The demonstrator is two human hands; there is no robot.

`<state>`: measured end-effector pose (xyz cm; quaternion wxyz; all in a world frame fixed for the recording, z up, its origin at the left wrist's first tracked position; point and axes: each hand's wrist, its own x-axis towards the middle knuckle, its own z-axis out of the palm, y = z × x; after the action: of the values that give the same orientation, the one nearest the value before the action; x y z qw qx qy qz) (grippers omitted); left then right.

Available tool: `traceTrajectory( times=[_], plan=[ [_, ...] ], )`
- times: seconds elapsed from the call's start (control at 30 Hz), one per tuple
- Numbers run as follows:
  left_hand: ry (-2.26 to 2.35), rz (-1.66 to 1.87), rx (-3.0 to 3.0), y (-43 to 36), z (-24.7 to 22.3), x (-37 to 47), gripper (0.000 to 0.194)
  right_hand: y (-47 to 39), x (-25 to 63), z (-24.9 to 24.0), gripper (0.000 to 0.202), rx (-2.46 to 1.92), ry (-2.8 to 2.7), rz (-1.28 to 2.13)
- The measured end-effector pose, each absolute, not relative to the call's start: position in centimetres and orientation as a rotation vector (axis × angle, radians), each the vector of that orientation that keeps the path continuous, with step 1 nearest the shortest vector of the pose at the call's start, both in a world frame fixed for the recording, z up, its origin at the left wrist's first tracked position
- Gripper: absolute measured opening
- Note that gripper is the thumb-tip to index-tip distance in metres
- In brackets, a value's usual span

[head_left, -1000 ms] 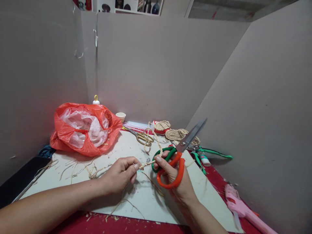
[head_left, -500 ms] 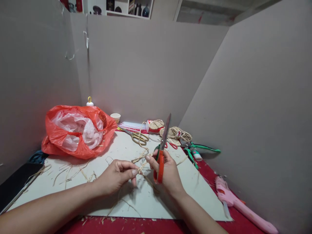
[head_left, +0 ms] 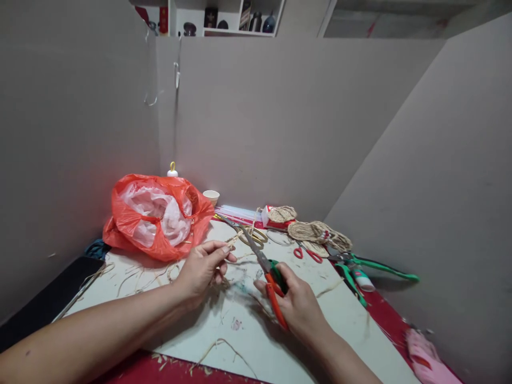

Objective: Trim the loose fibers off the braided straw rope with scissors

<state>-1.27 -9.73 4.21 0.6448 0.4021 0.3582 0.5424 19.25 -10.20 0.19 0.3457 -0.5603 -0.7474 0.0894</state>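
Note:
My left hand (head_left: 206, 266) pinches a braided straw cord (head_left: 234, 240) between thumb and fingers, over the white board (head_left: 200, 341). My right hand (head_left: 294, 298) is wrapped round scissors (head_left: 262, 258) with one orange and one green handle. The blades point up and to the left, their tips close to the cord; whether they touch it I cannot tell. Loose straw strands (head_left: 224, 344) lie on the board below both hands.
A red plastic bag (head_left: 120, 229) with white plastic inside stands at left, beside a dark flat device (head_left: 56, 290). Brass-handled scissors (head_left: 258, 237), woven straw soles (head_left: 306, 232), red-handled scissors (head_left: 314, 256) and green-handled pliers (head_left: 384, 266) lie behind. A pink glue gun (head_left: 424, 352) is at right.
The scissors have swung from upright to leaning left, their tips now near the cord. My right hand has drawn away from the cord. The whole view has shifted left.

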Motion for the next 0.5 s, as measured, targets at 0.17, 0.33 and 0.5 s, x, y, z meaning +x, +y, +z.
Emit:
traceTrajectory(
  times=[0.17,0.33,0.5],
  plan=[
    [0.819,1.279,0.862,-9.5,4.2,-1.4,0.021,-10.3,19.3,0.1,0.025,-1.491,-2.157,-0.181],
    [0.821,1.283,0.840,-9.4,4.5,-1.4,0.013,-9.6,19.8,0.0,0.023,-1.415,-2.175,-0.482],
    [0.705,1.277,0.828,-9.5,4.8,-1.4,0.020,-9.2,19.9,0.2,0.027,-1.441,-2.134,-0.588]
  ],
)
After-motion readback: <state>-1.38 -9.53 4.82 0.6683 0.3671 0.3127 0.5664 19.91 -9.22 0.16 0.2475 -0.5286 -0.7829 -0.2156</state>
